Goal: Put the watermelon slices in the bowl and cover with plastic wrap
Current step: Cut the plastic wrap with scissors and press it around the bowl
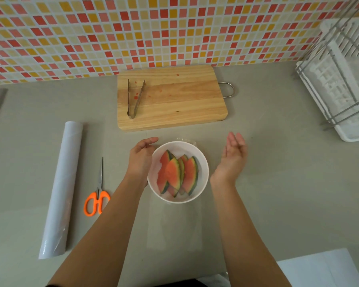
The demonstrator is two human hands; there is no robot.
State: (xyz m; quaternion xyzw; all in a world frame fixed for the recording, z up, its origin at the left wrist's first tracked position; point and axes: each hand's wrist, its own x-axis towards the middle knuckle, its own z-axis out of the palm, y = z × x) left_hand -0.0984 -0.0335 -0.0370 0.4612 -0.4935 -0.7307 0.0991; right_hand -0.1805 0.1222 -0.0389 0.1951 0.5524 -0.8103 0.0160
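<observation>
Two bare forearms reach in from the near edge of a grey kitchen counter (278, 162). The left hand (142, 156) is cupped against the left side of a white bowl (204, 162), thumb stretched along the far rim. Its fingers curl down out of sight, and whether they grip anything cannot be told. The right hand (233, 156) hovers just right of the bowl without touching it, palm turned inward, fingers straight and close together.

The watermelon slices (176, 175) lie overlapped inside the bowl, rinds to the right. A clear sheet of plastic wrap (174, 230) appears to lie over the bowl and trails across the counter toward the camera.

To the left lie orange-handled scissors (97, 195), blades pointing away, and beyond them the roll of wrap (62, 189). Behind the bowl, a wooden cutting board (174, 100) flecked with red carries metal tongs (135, 98) at its left end. A white dish rack (340, 79) stands at far right, below a wall of red, orange and cream tiles (112, 27).
</observation>
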